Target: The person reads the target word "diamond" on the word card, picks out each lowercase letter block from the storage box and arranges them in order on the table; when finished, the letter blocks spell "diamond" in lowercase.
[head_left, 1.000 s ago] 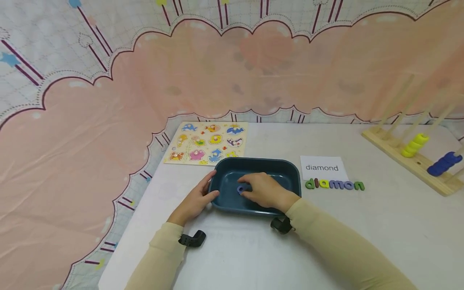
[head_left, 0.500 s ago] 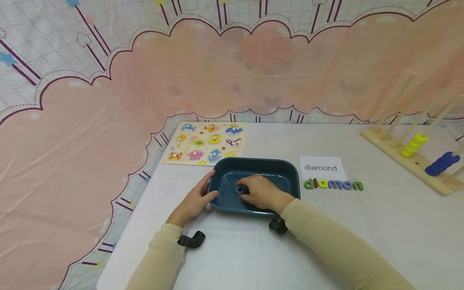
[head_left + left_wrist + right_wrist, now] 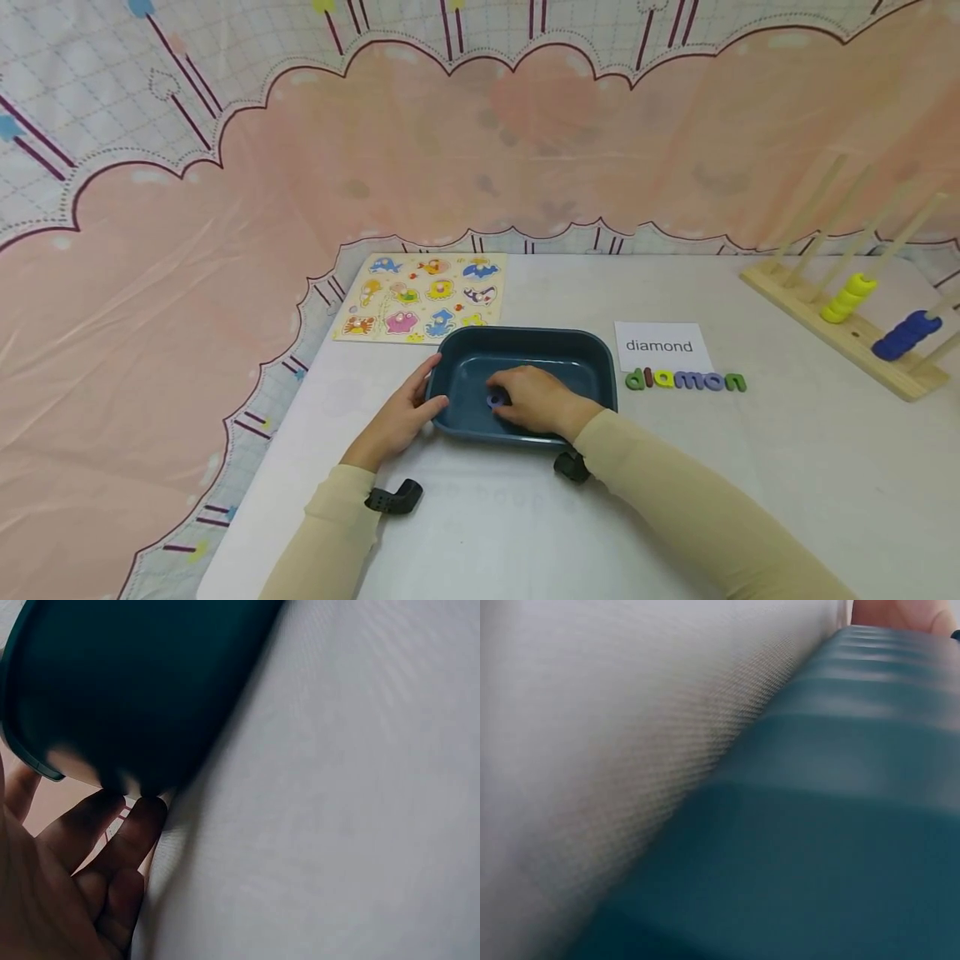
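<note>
My left hand [image 3: 399, 421] holds the left end of the dark teal tray [image 3: 525, 335] in the head view, thumb by the near corner. In the left wrist view, its curled fingers [image 3: 139, 832] touch the tray's outer wall [image 3: 150, 682]. Inside the tray, my right hand [image 3: 543, 402] pinches a small purple letter piece [image 3: 494, 401] between thumb and fingers. A round hole shows in the piece; the rest is hidden by the fingers. The right wrist view is filled mostly by the tray's outer side [image 3: 817, 862], with the letter out of sight.
Right of the tray lies a white card [image 3: 658, 333] reading "diamond". Colourful letters [image 3: 686, 380] spelling "diamon" line its lower edge. An animal puzzle board [image 3: 420, 296] lies behind the tray. A wooden peg rack [image 3: 843, 333] with yellow and blue beads stands at the right.
My right hand has shifted slightly left and nearer within the tray, fingers closing about the purple letter. The left hand keeps its place on the tray. The whole head view drifts slightly.
</note>
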`<action>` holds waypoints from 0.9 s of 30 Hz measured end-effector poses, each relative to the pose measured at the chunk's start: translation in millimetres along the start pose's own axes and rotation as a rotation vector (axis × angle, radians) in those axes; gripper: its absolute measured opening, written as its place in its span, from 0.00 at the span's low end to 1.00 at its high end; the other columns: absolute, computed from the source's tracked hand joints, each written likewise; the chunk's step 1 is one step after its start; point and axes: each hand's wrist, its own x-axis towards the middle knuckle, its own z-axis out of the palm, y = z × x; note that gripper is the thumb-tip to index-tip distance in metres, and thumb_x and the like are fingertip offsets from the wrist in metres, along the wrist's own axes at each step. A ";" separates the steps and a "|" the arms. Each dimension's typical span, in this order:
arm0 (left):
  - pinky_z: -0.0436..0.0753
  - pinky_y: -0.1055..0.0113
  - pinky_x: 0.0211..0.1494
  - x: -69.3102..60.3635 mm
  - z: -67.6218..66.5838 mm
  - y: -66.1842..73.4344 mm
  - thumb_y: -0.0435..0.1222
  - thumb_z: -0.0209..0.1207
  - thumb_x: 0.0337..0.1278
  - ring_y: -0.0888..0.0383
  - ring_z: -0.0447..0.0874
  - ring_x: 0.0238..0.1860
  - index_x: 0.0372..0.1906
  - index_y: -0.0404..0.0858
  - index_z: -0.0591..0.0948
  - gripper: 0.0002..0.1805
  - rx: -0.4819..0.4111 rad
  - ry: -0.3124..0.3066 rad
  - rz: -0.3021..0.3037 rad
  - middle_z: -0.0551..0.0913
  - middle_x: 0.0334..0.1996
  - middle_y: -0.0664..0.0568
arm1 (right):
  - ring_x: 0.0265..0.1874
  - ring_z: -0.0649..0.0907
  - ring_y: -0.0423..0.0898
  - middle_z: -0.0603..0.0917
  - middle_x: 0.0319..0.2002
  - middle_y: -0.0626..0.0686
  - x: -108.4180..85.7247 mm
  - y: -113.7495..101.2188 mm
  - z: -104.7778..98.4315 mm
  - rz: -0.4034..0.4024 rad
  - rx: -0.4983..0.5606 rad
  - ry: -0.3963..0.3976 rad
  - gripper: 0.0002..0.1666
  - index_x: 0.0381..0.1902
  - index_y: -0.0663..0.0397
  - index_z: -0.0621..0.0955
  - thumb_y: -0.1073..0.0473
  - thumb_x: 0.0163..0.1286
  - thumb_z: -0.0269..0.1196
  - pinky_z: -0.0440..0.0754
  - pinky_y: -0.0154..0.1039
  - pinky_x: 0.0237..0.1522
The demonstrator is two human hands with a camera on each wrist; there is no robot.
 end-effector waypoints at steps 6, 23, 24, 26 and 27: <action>0.62 0.40 0.69 0.0 -1.1 0.5 0.45 0.58 0.71 0.39 0.57 0.74 0.81 0.52 0.52 0.40 0.011 0.000 0.009 0.56 0.76 0.37 | 0.51 0.82 0.49 0.85 0.52 0.55 -0.7 -1.5 -0.5 -0.033 0.008 -0.007 0.20 0.57 0.59 0.81 0.59 0.68 0.67 0.78 0.47 0.58; 0.61 0.40 0.70 -0.4 -0.4 -0.8 0.44 0.58 0.71 0.39 0.56 0.75 0.81 0.52 0.53 0.40 -0.004 -0.001 0.011 0.56 0.77 0.38 | 0.57 0.79 0.52 0.83 0.56 0.54 -0.3 -0.6 1.3 -0.006 -0.001 -0.027 0.23 0.59 0.55 0.81 0.59 0.67 0.68 0.76 0.49 0.60; 0.61 0.40 0.70 -0.2 -0.3 -0.9 0.44 0.58 0.71 0.40 0.56 0.75 0.81 0.52 0.53 0.40 -0.005 -0.002 0.011 0.56 0.77 0.38 | 0.56 0.79 0.52 0.83 0.56 0.54 -0.6 -0.2 1.3 -0.002 -0.005 -0.027 0.23 0.59 0.55 0.81 0.58 0.67 0.68 0.76 0.49 0.60; 0.61 0.40 0.70 -0.1 -0.1 -0.8 0.44 0.58 0.71 0.39 0.57 0.75 0.81 0.52 0.53 0.40 -0.008 -0.001 0.009 0.56 0.76 0.38 | 0.56 0.80 0.52 0.83 0.56 0.55 -1.1 -0.1 1.0 0.001 -0.007 -0.028 0.23 0.59 0.55 0.81 0.58 0.67 0.69 0.76 0.49 0.60; 0.61 0.40 0.70 -0.2 0.0 -0.9 0.44 0.58 0.71 0.39 0.57 0.75 0.81 0.52 0.53 0.40 -0.010 0.000 0.009 0.56 0.76 0.38 | 0.56 0.80 0.52 0.83 0.56 0.55 -1.2 -0.2 0.9 0.002 -0.008 -0.027 0.23 0.59 0.55 0.81 0.58 0.66 0.69 0.76 0.48 0.60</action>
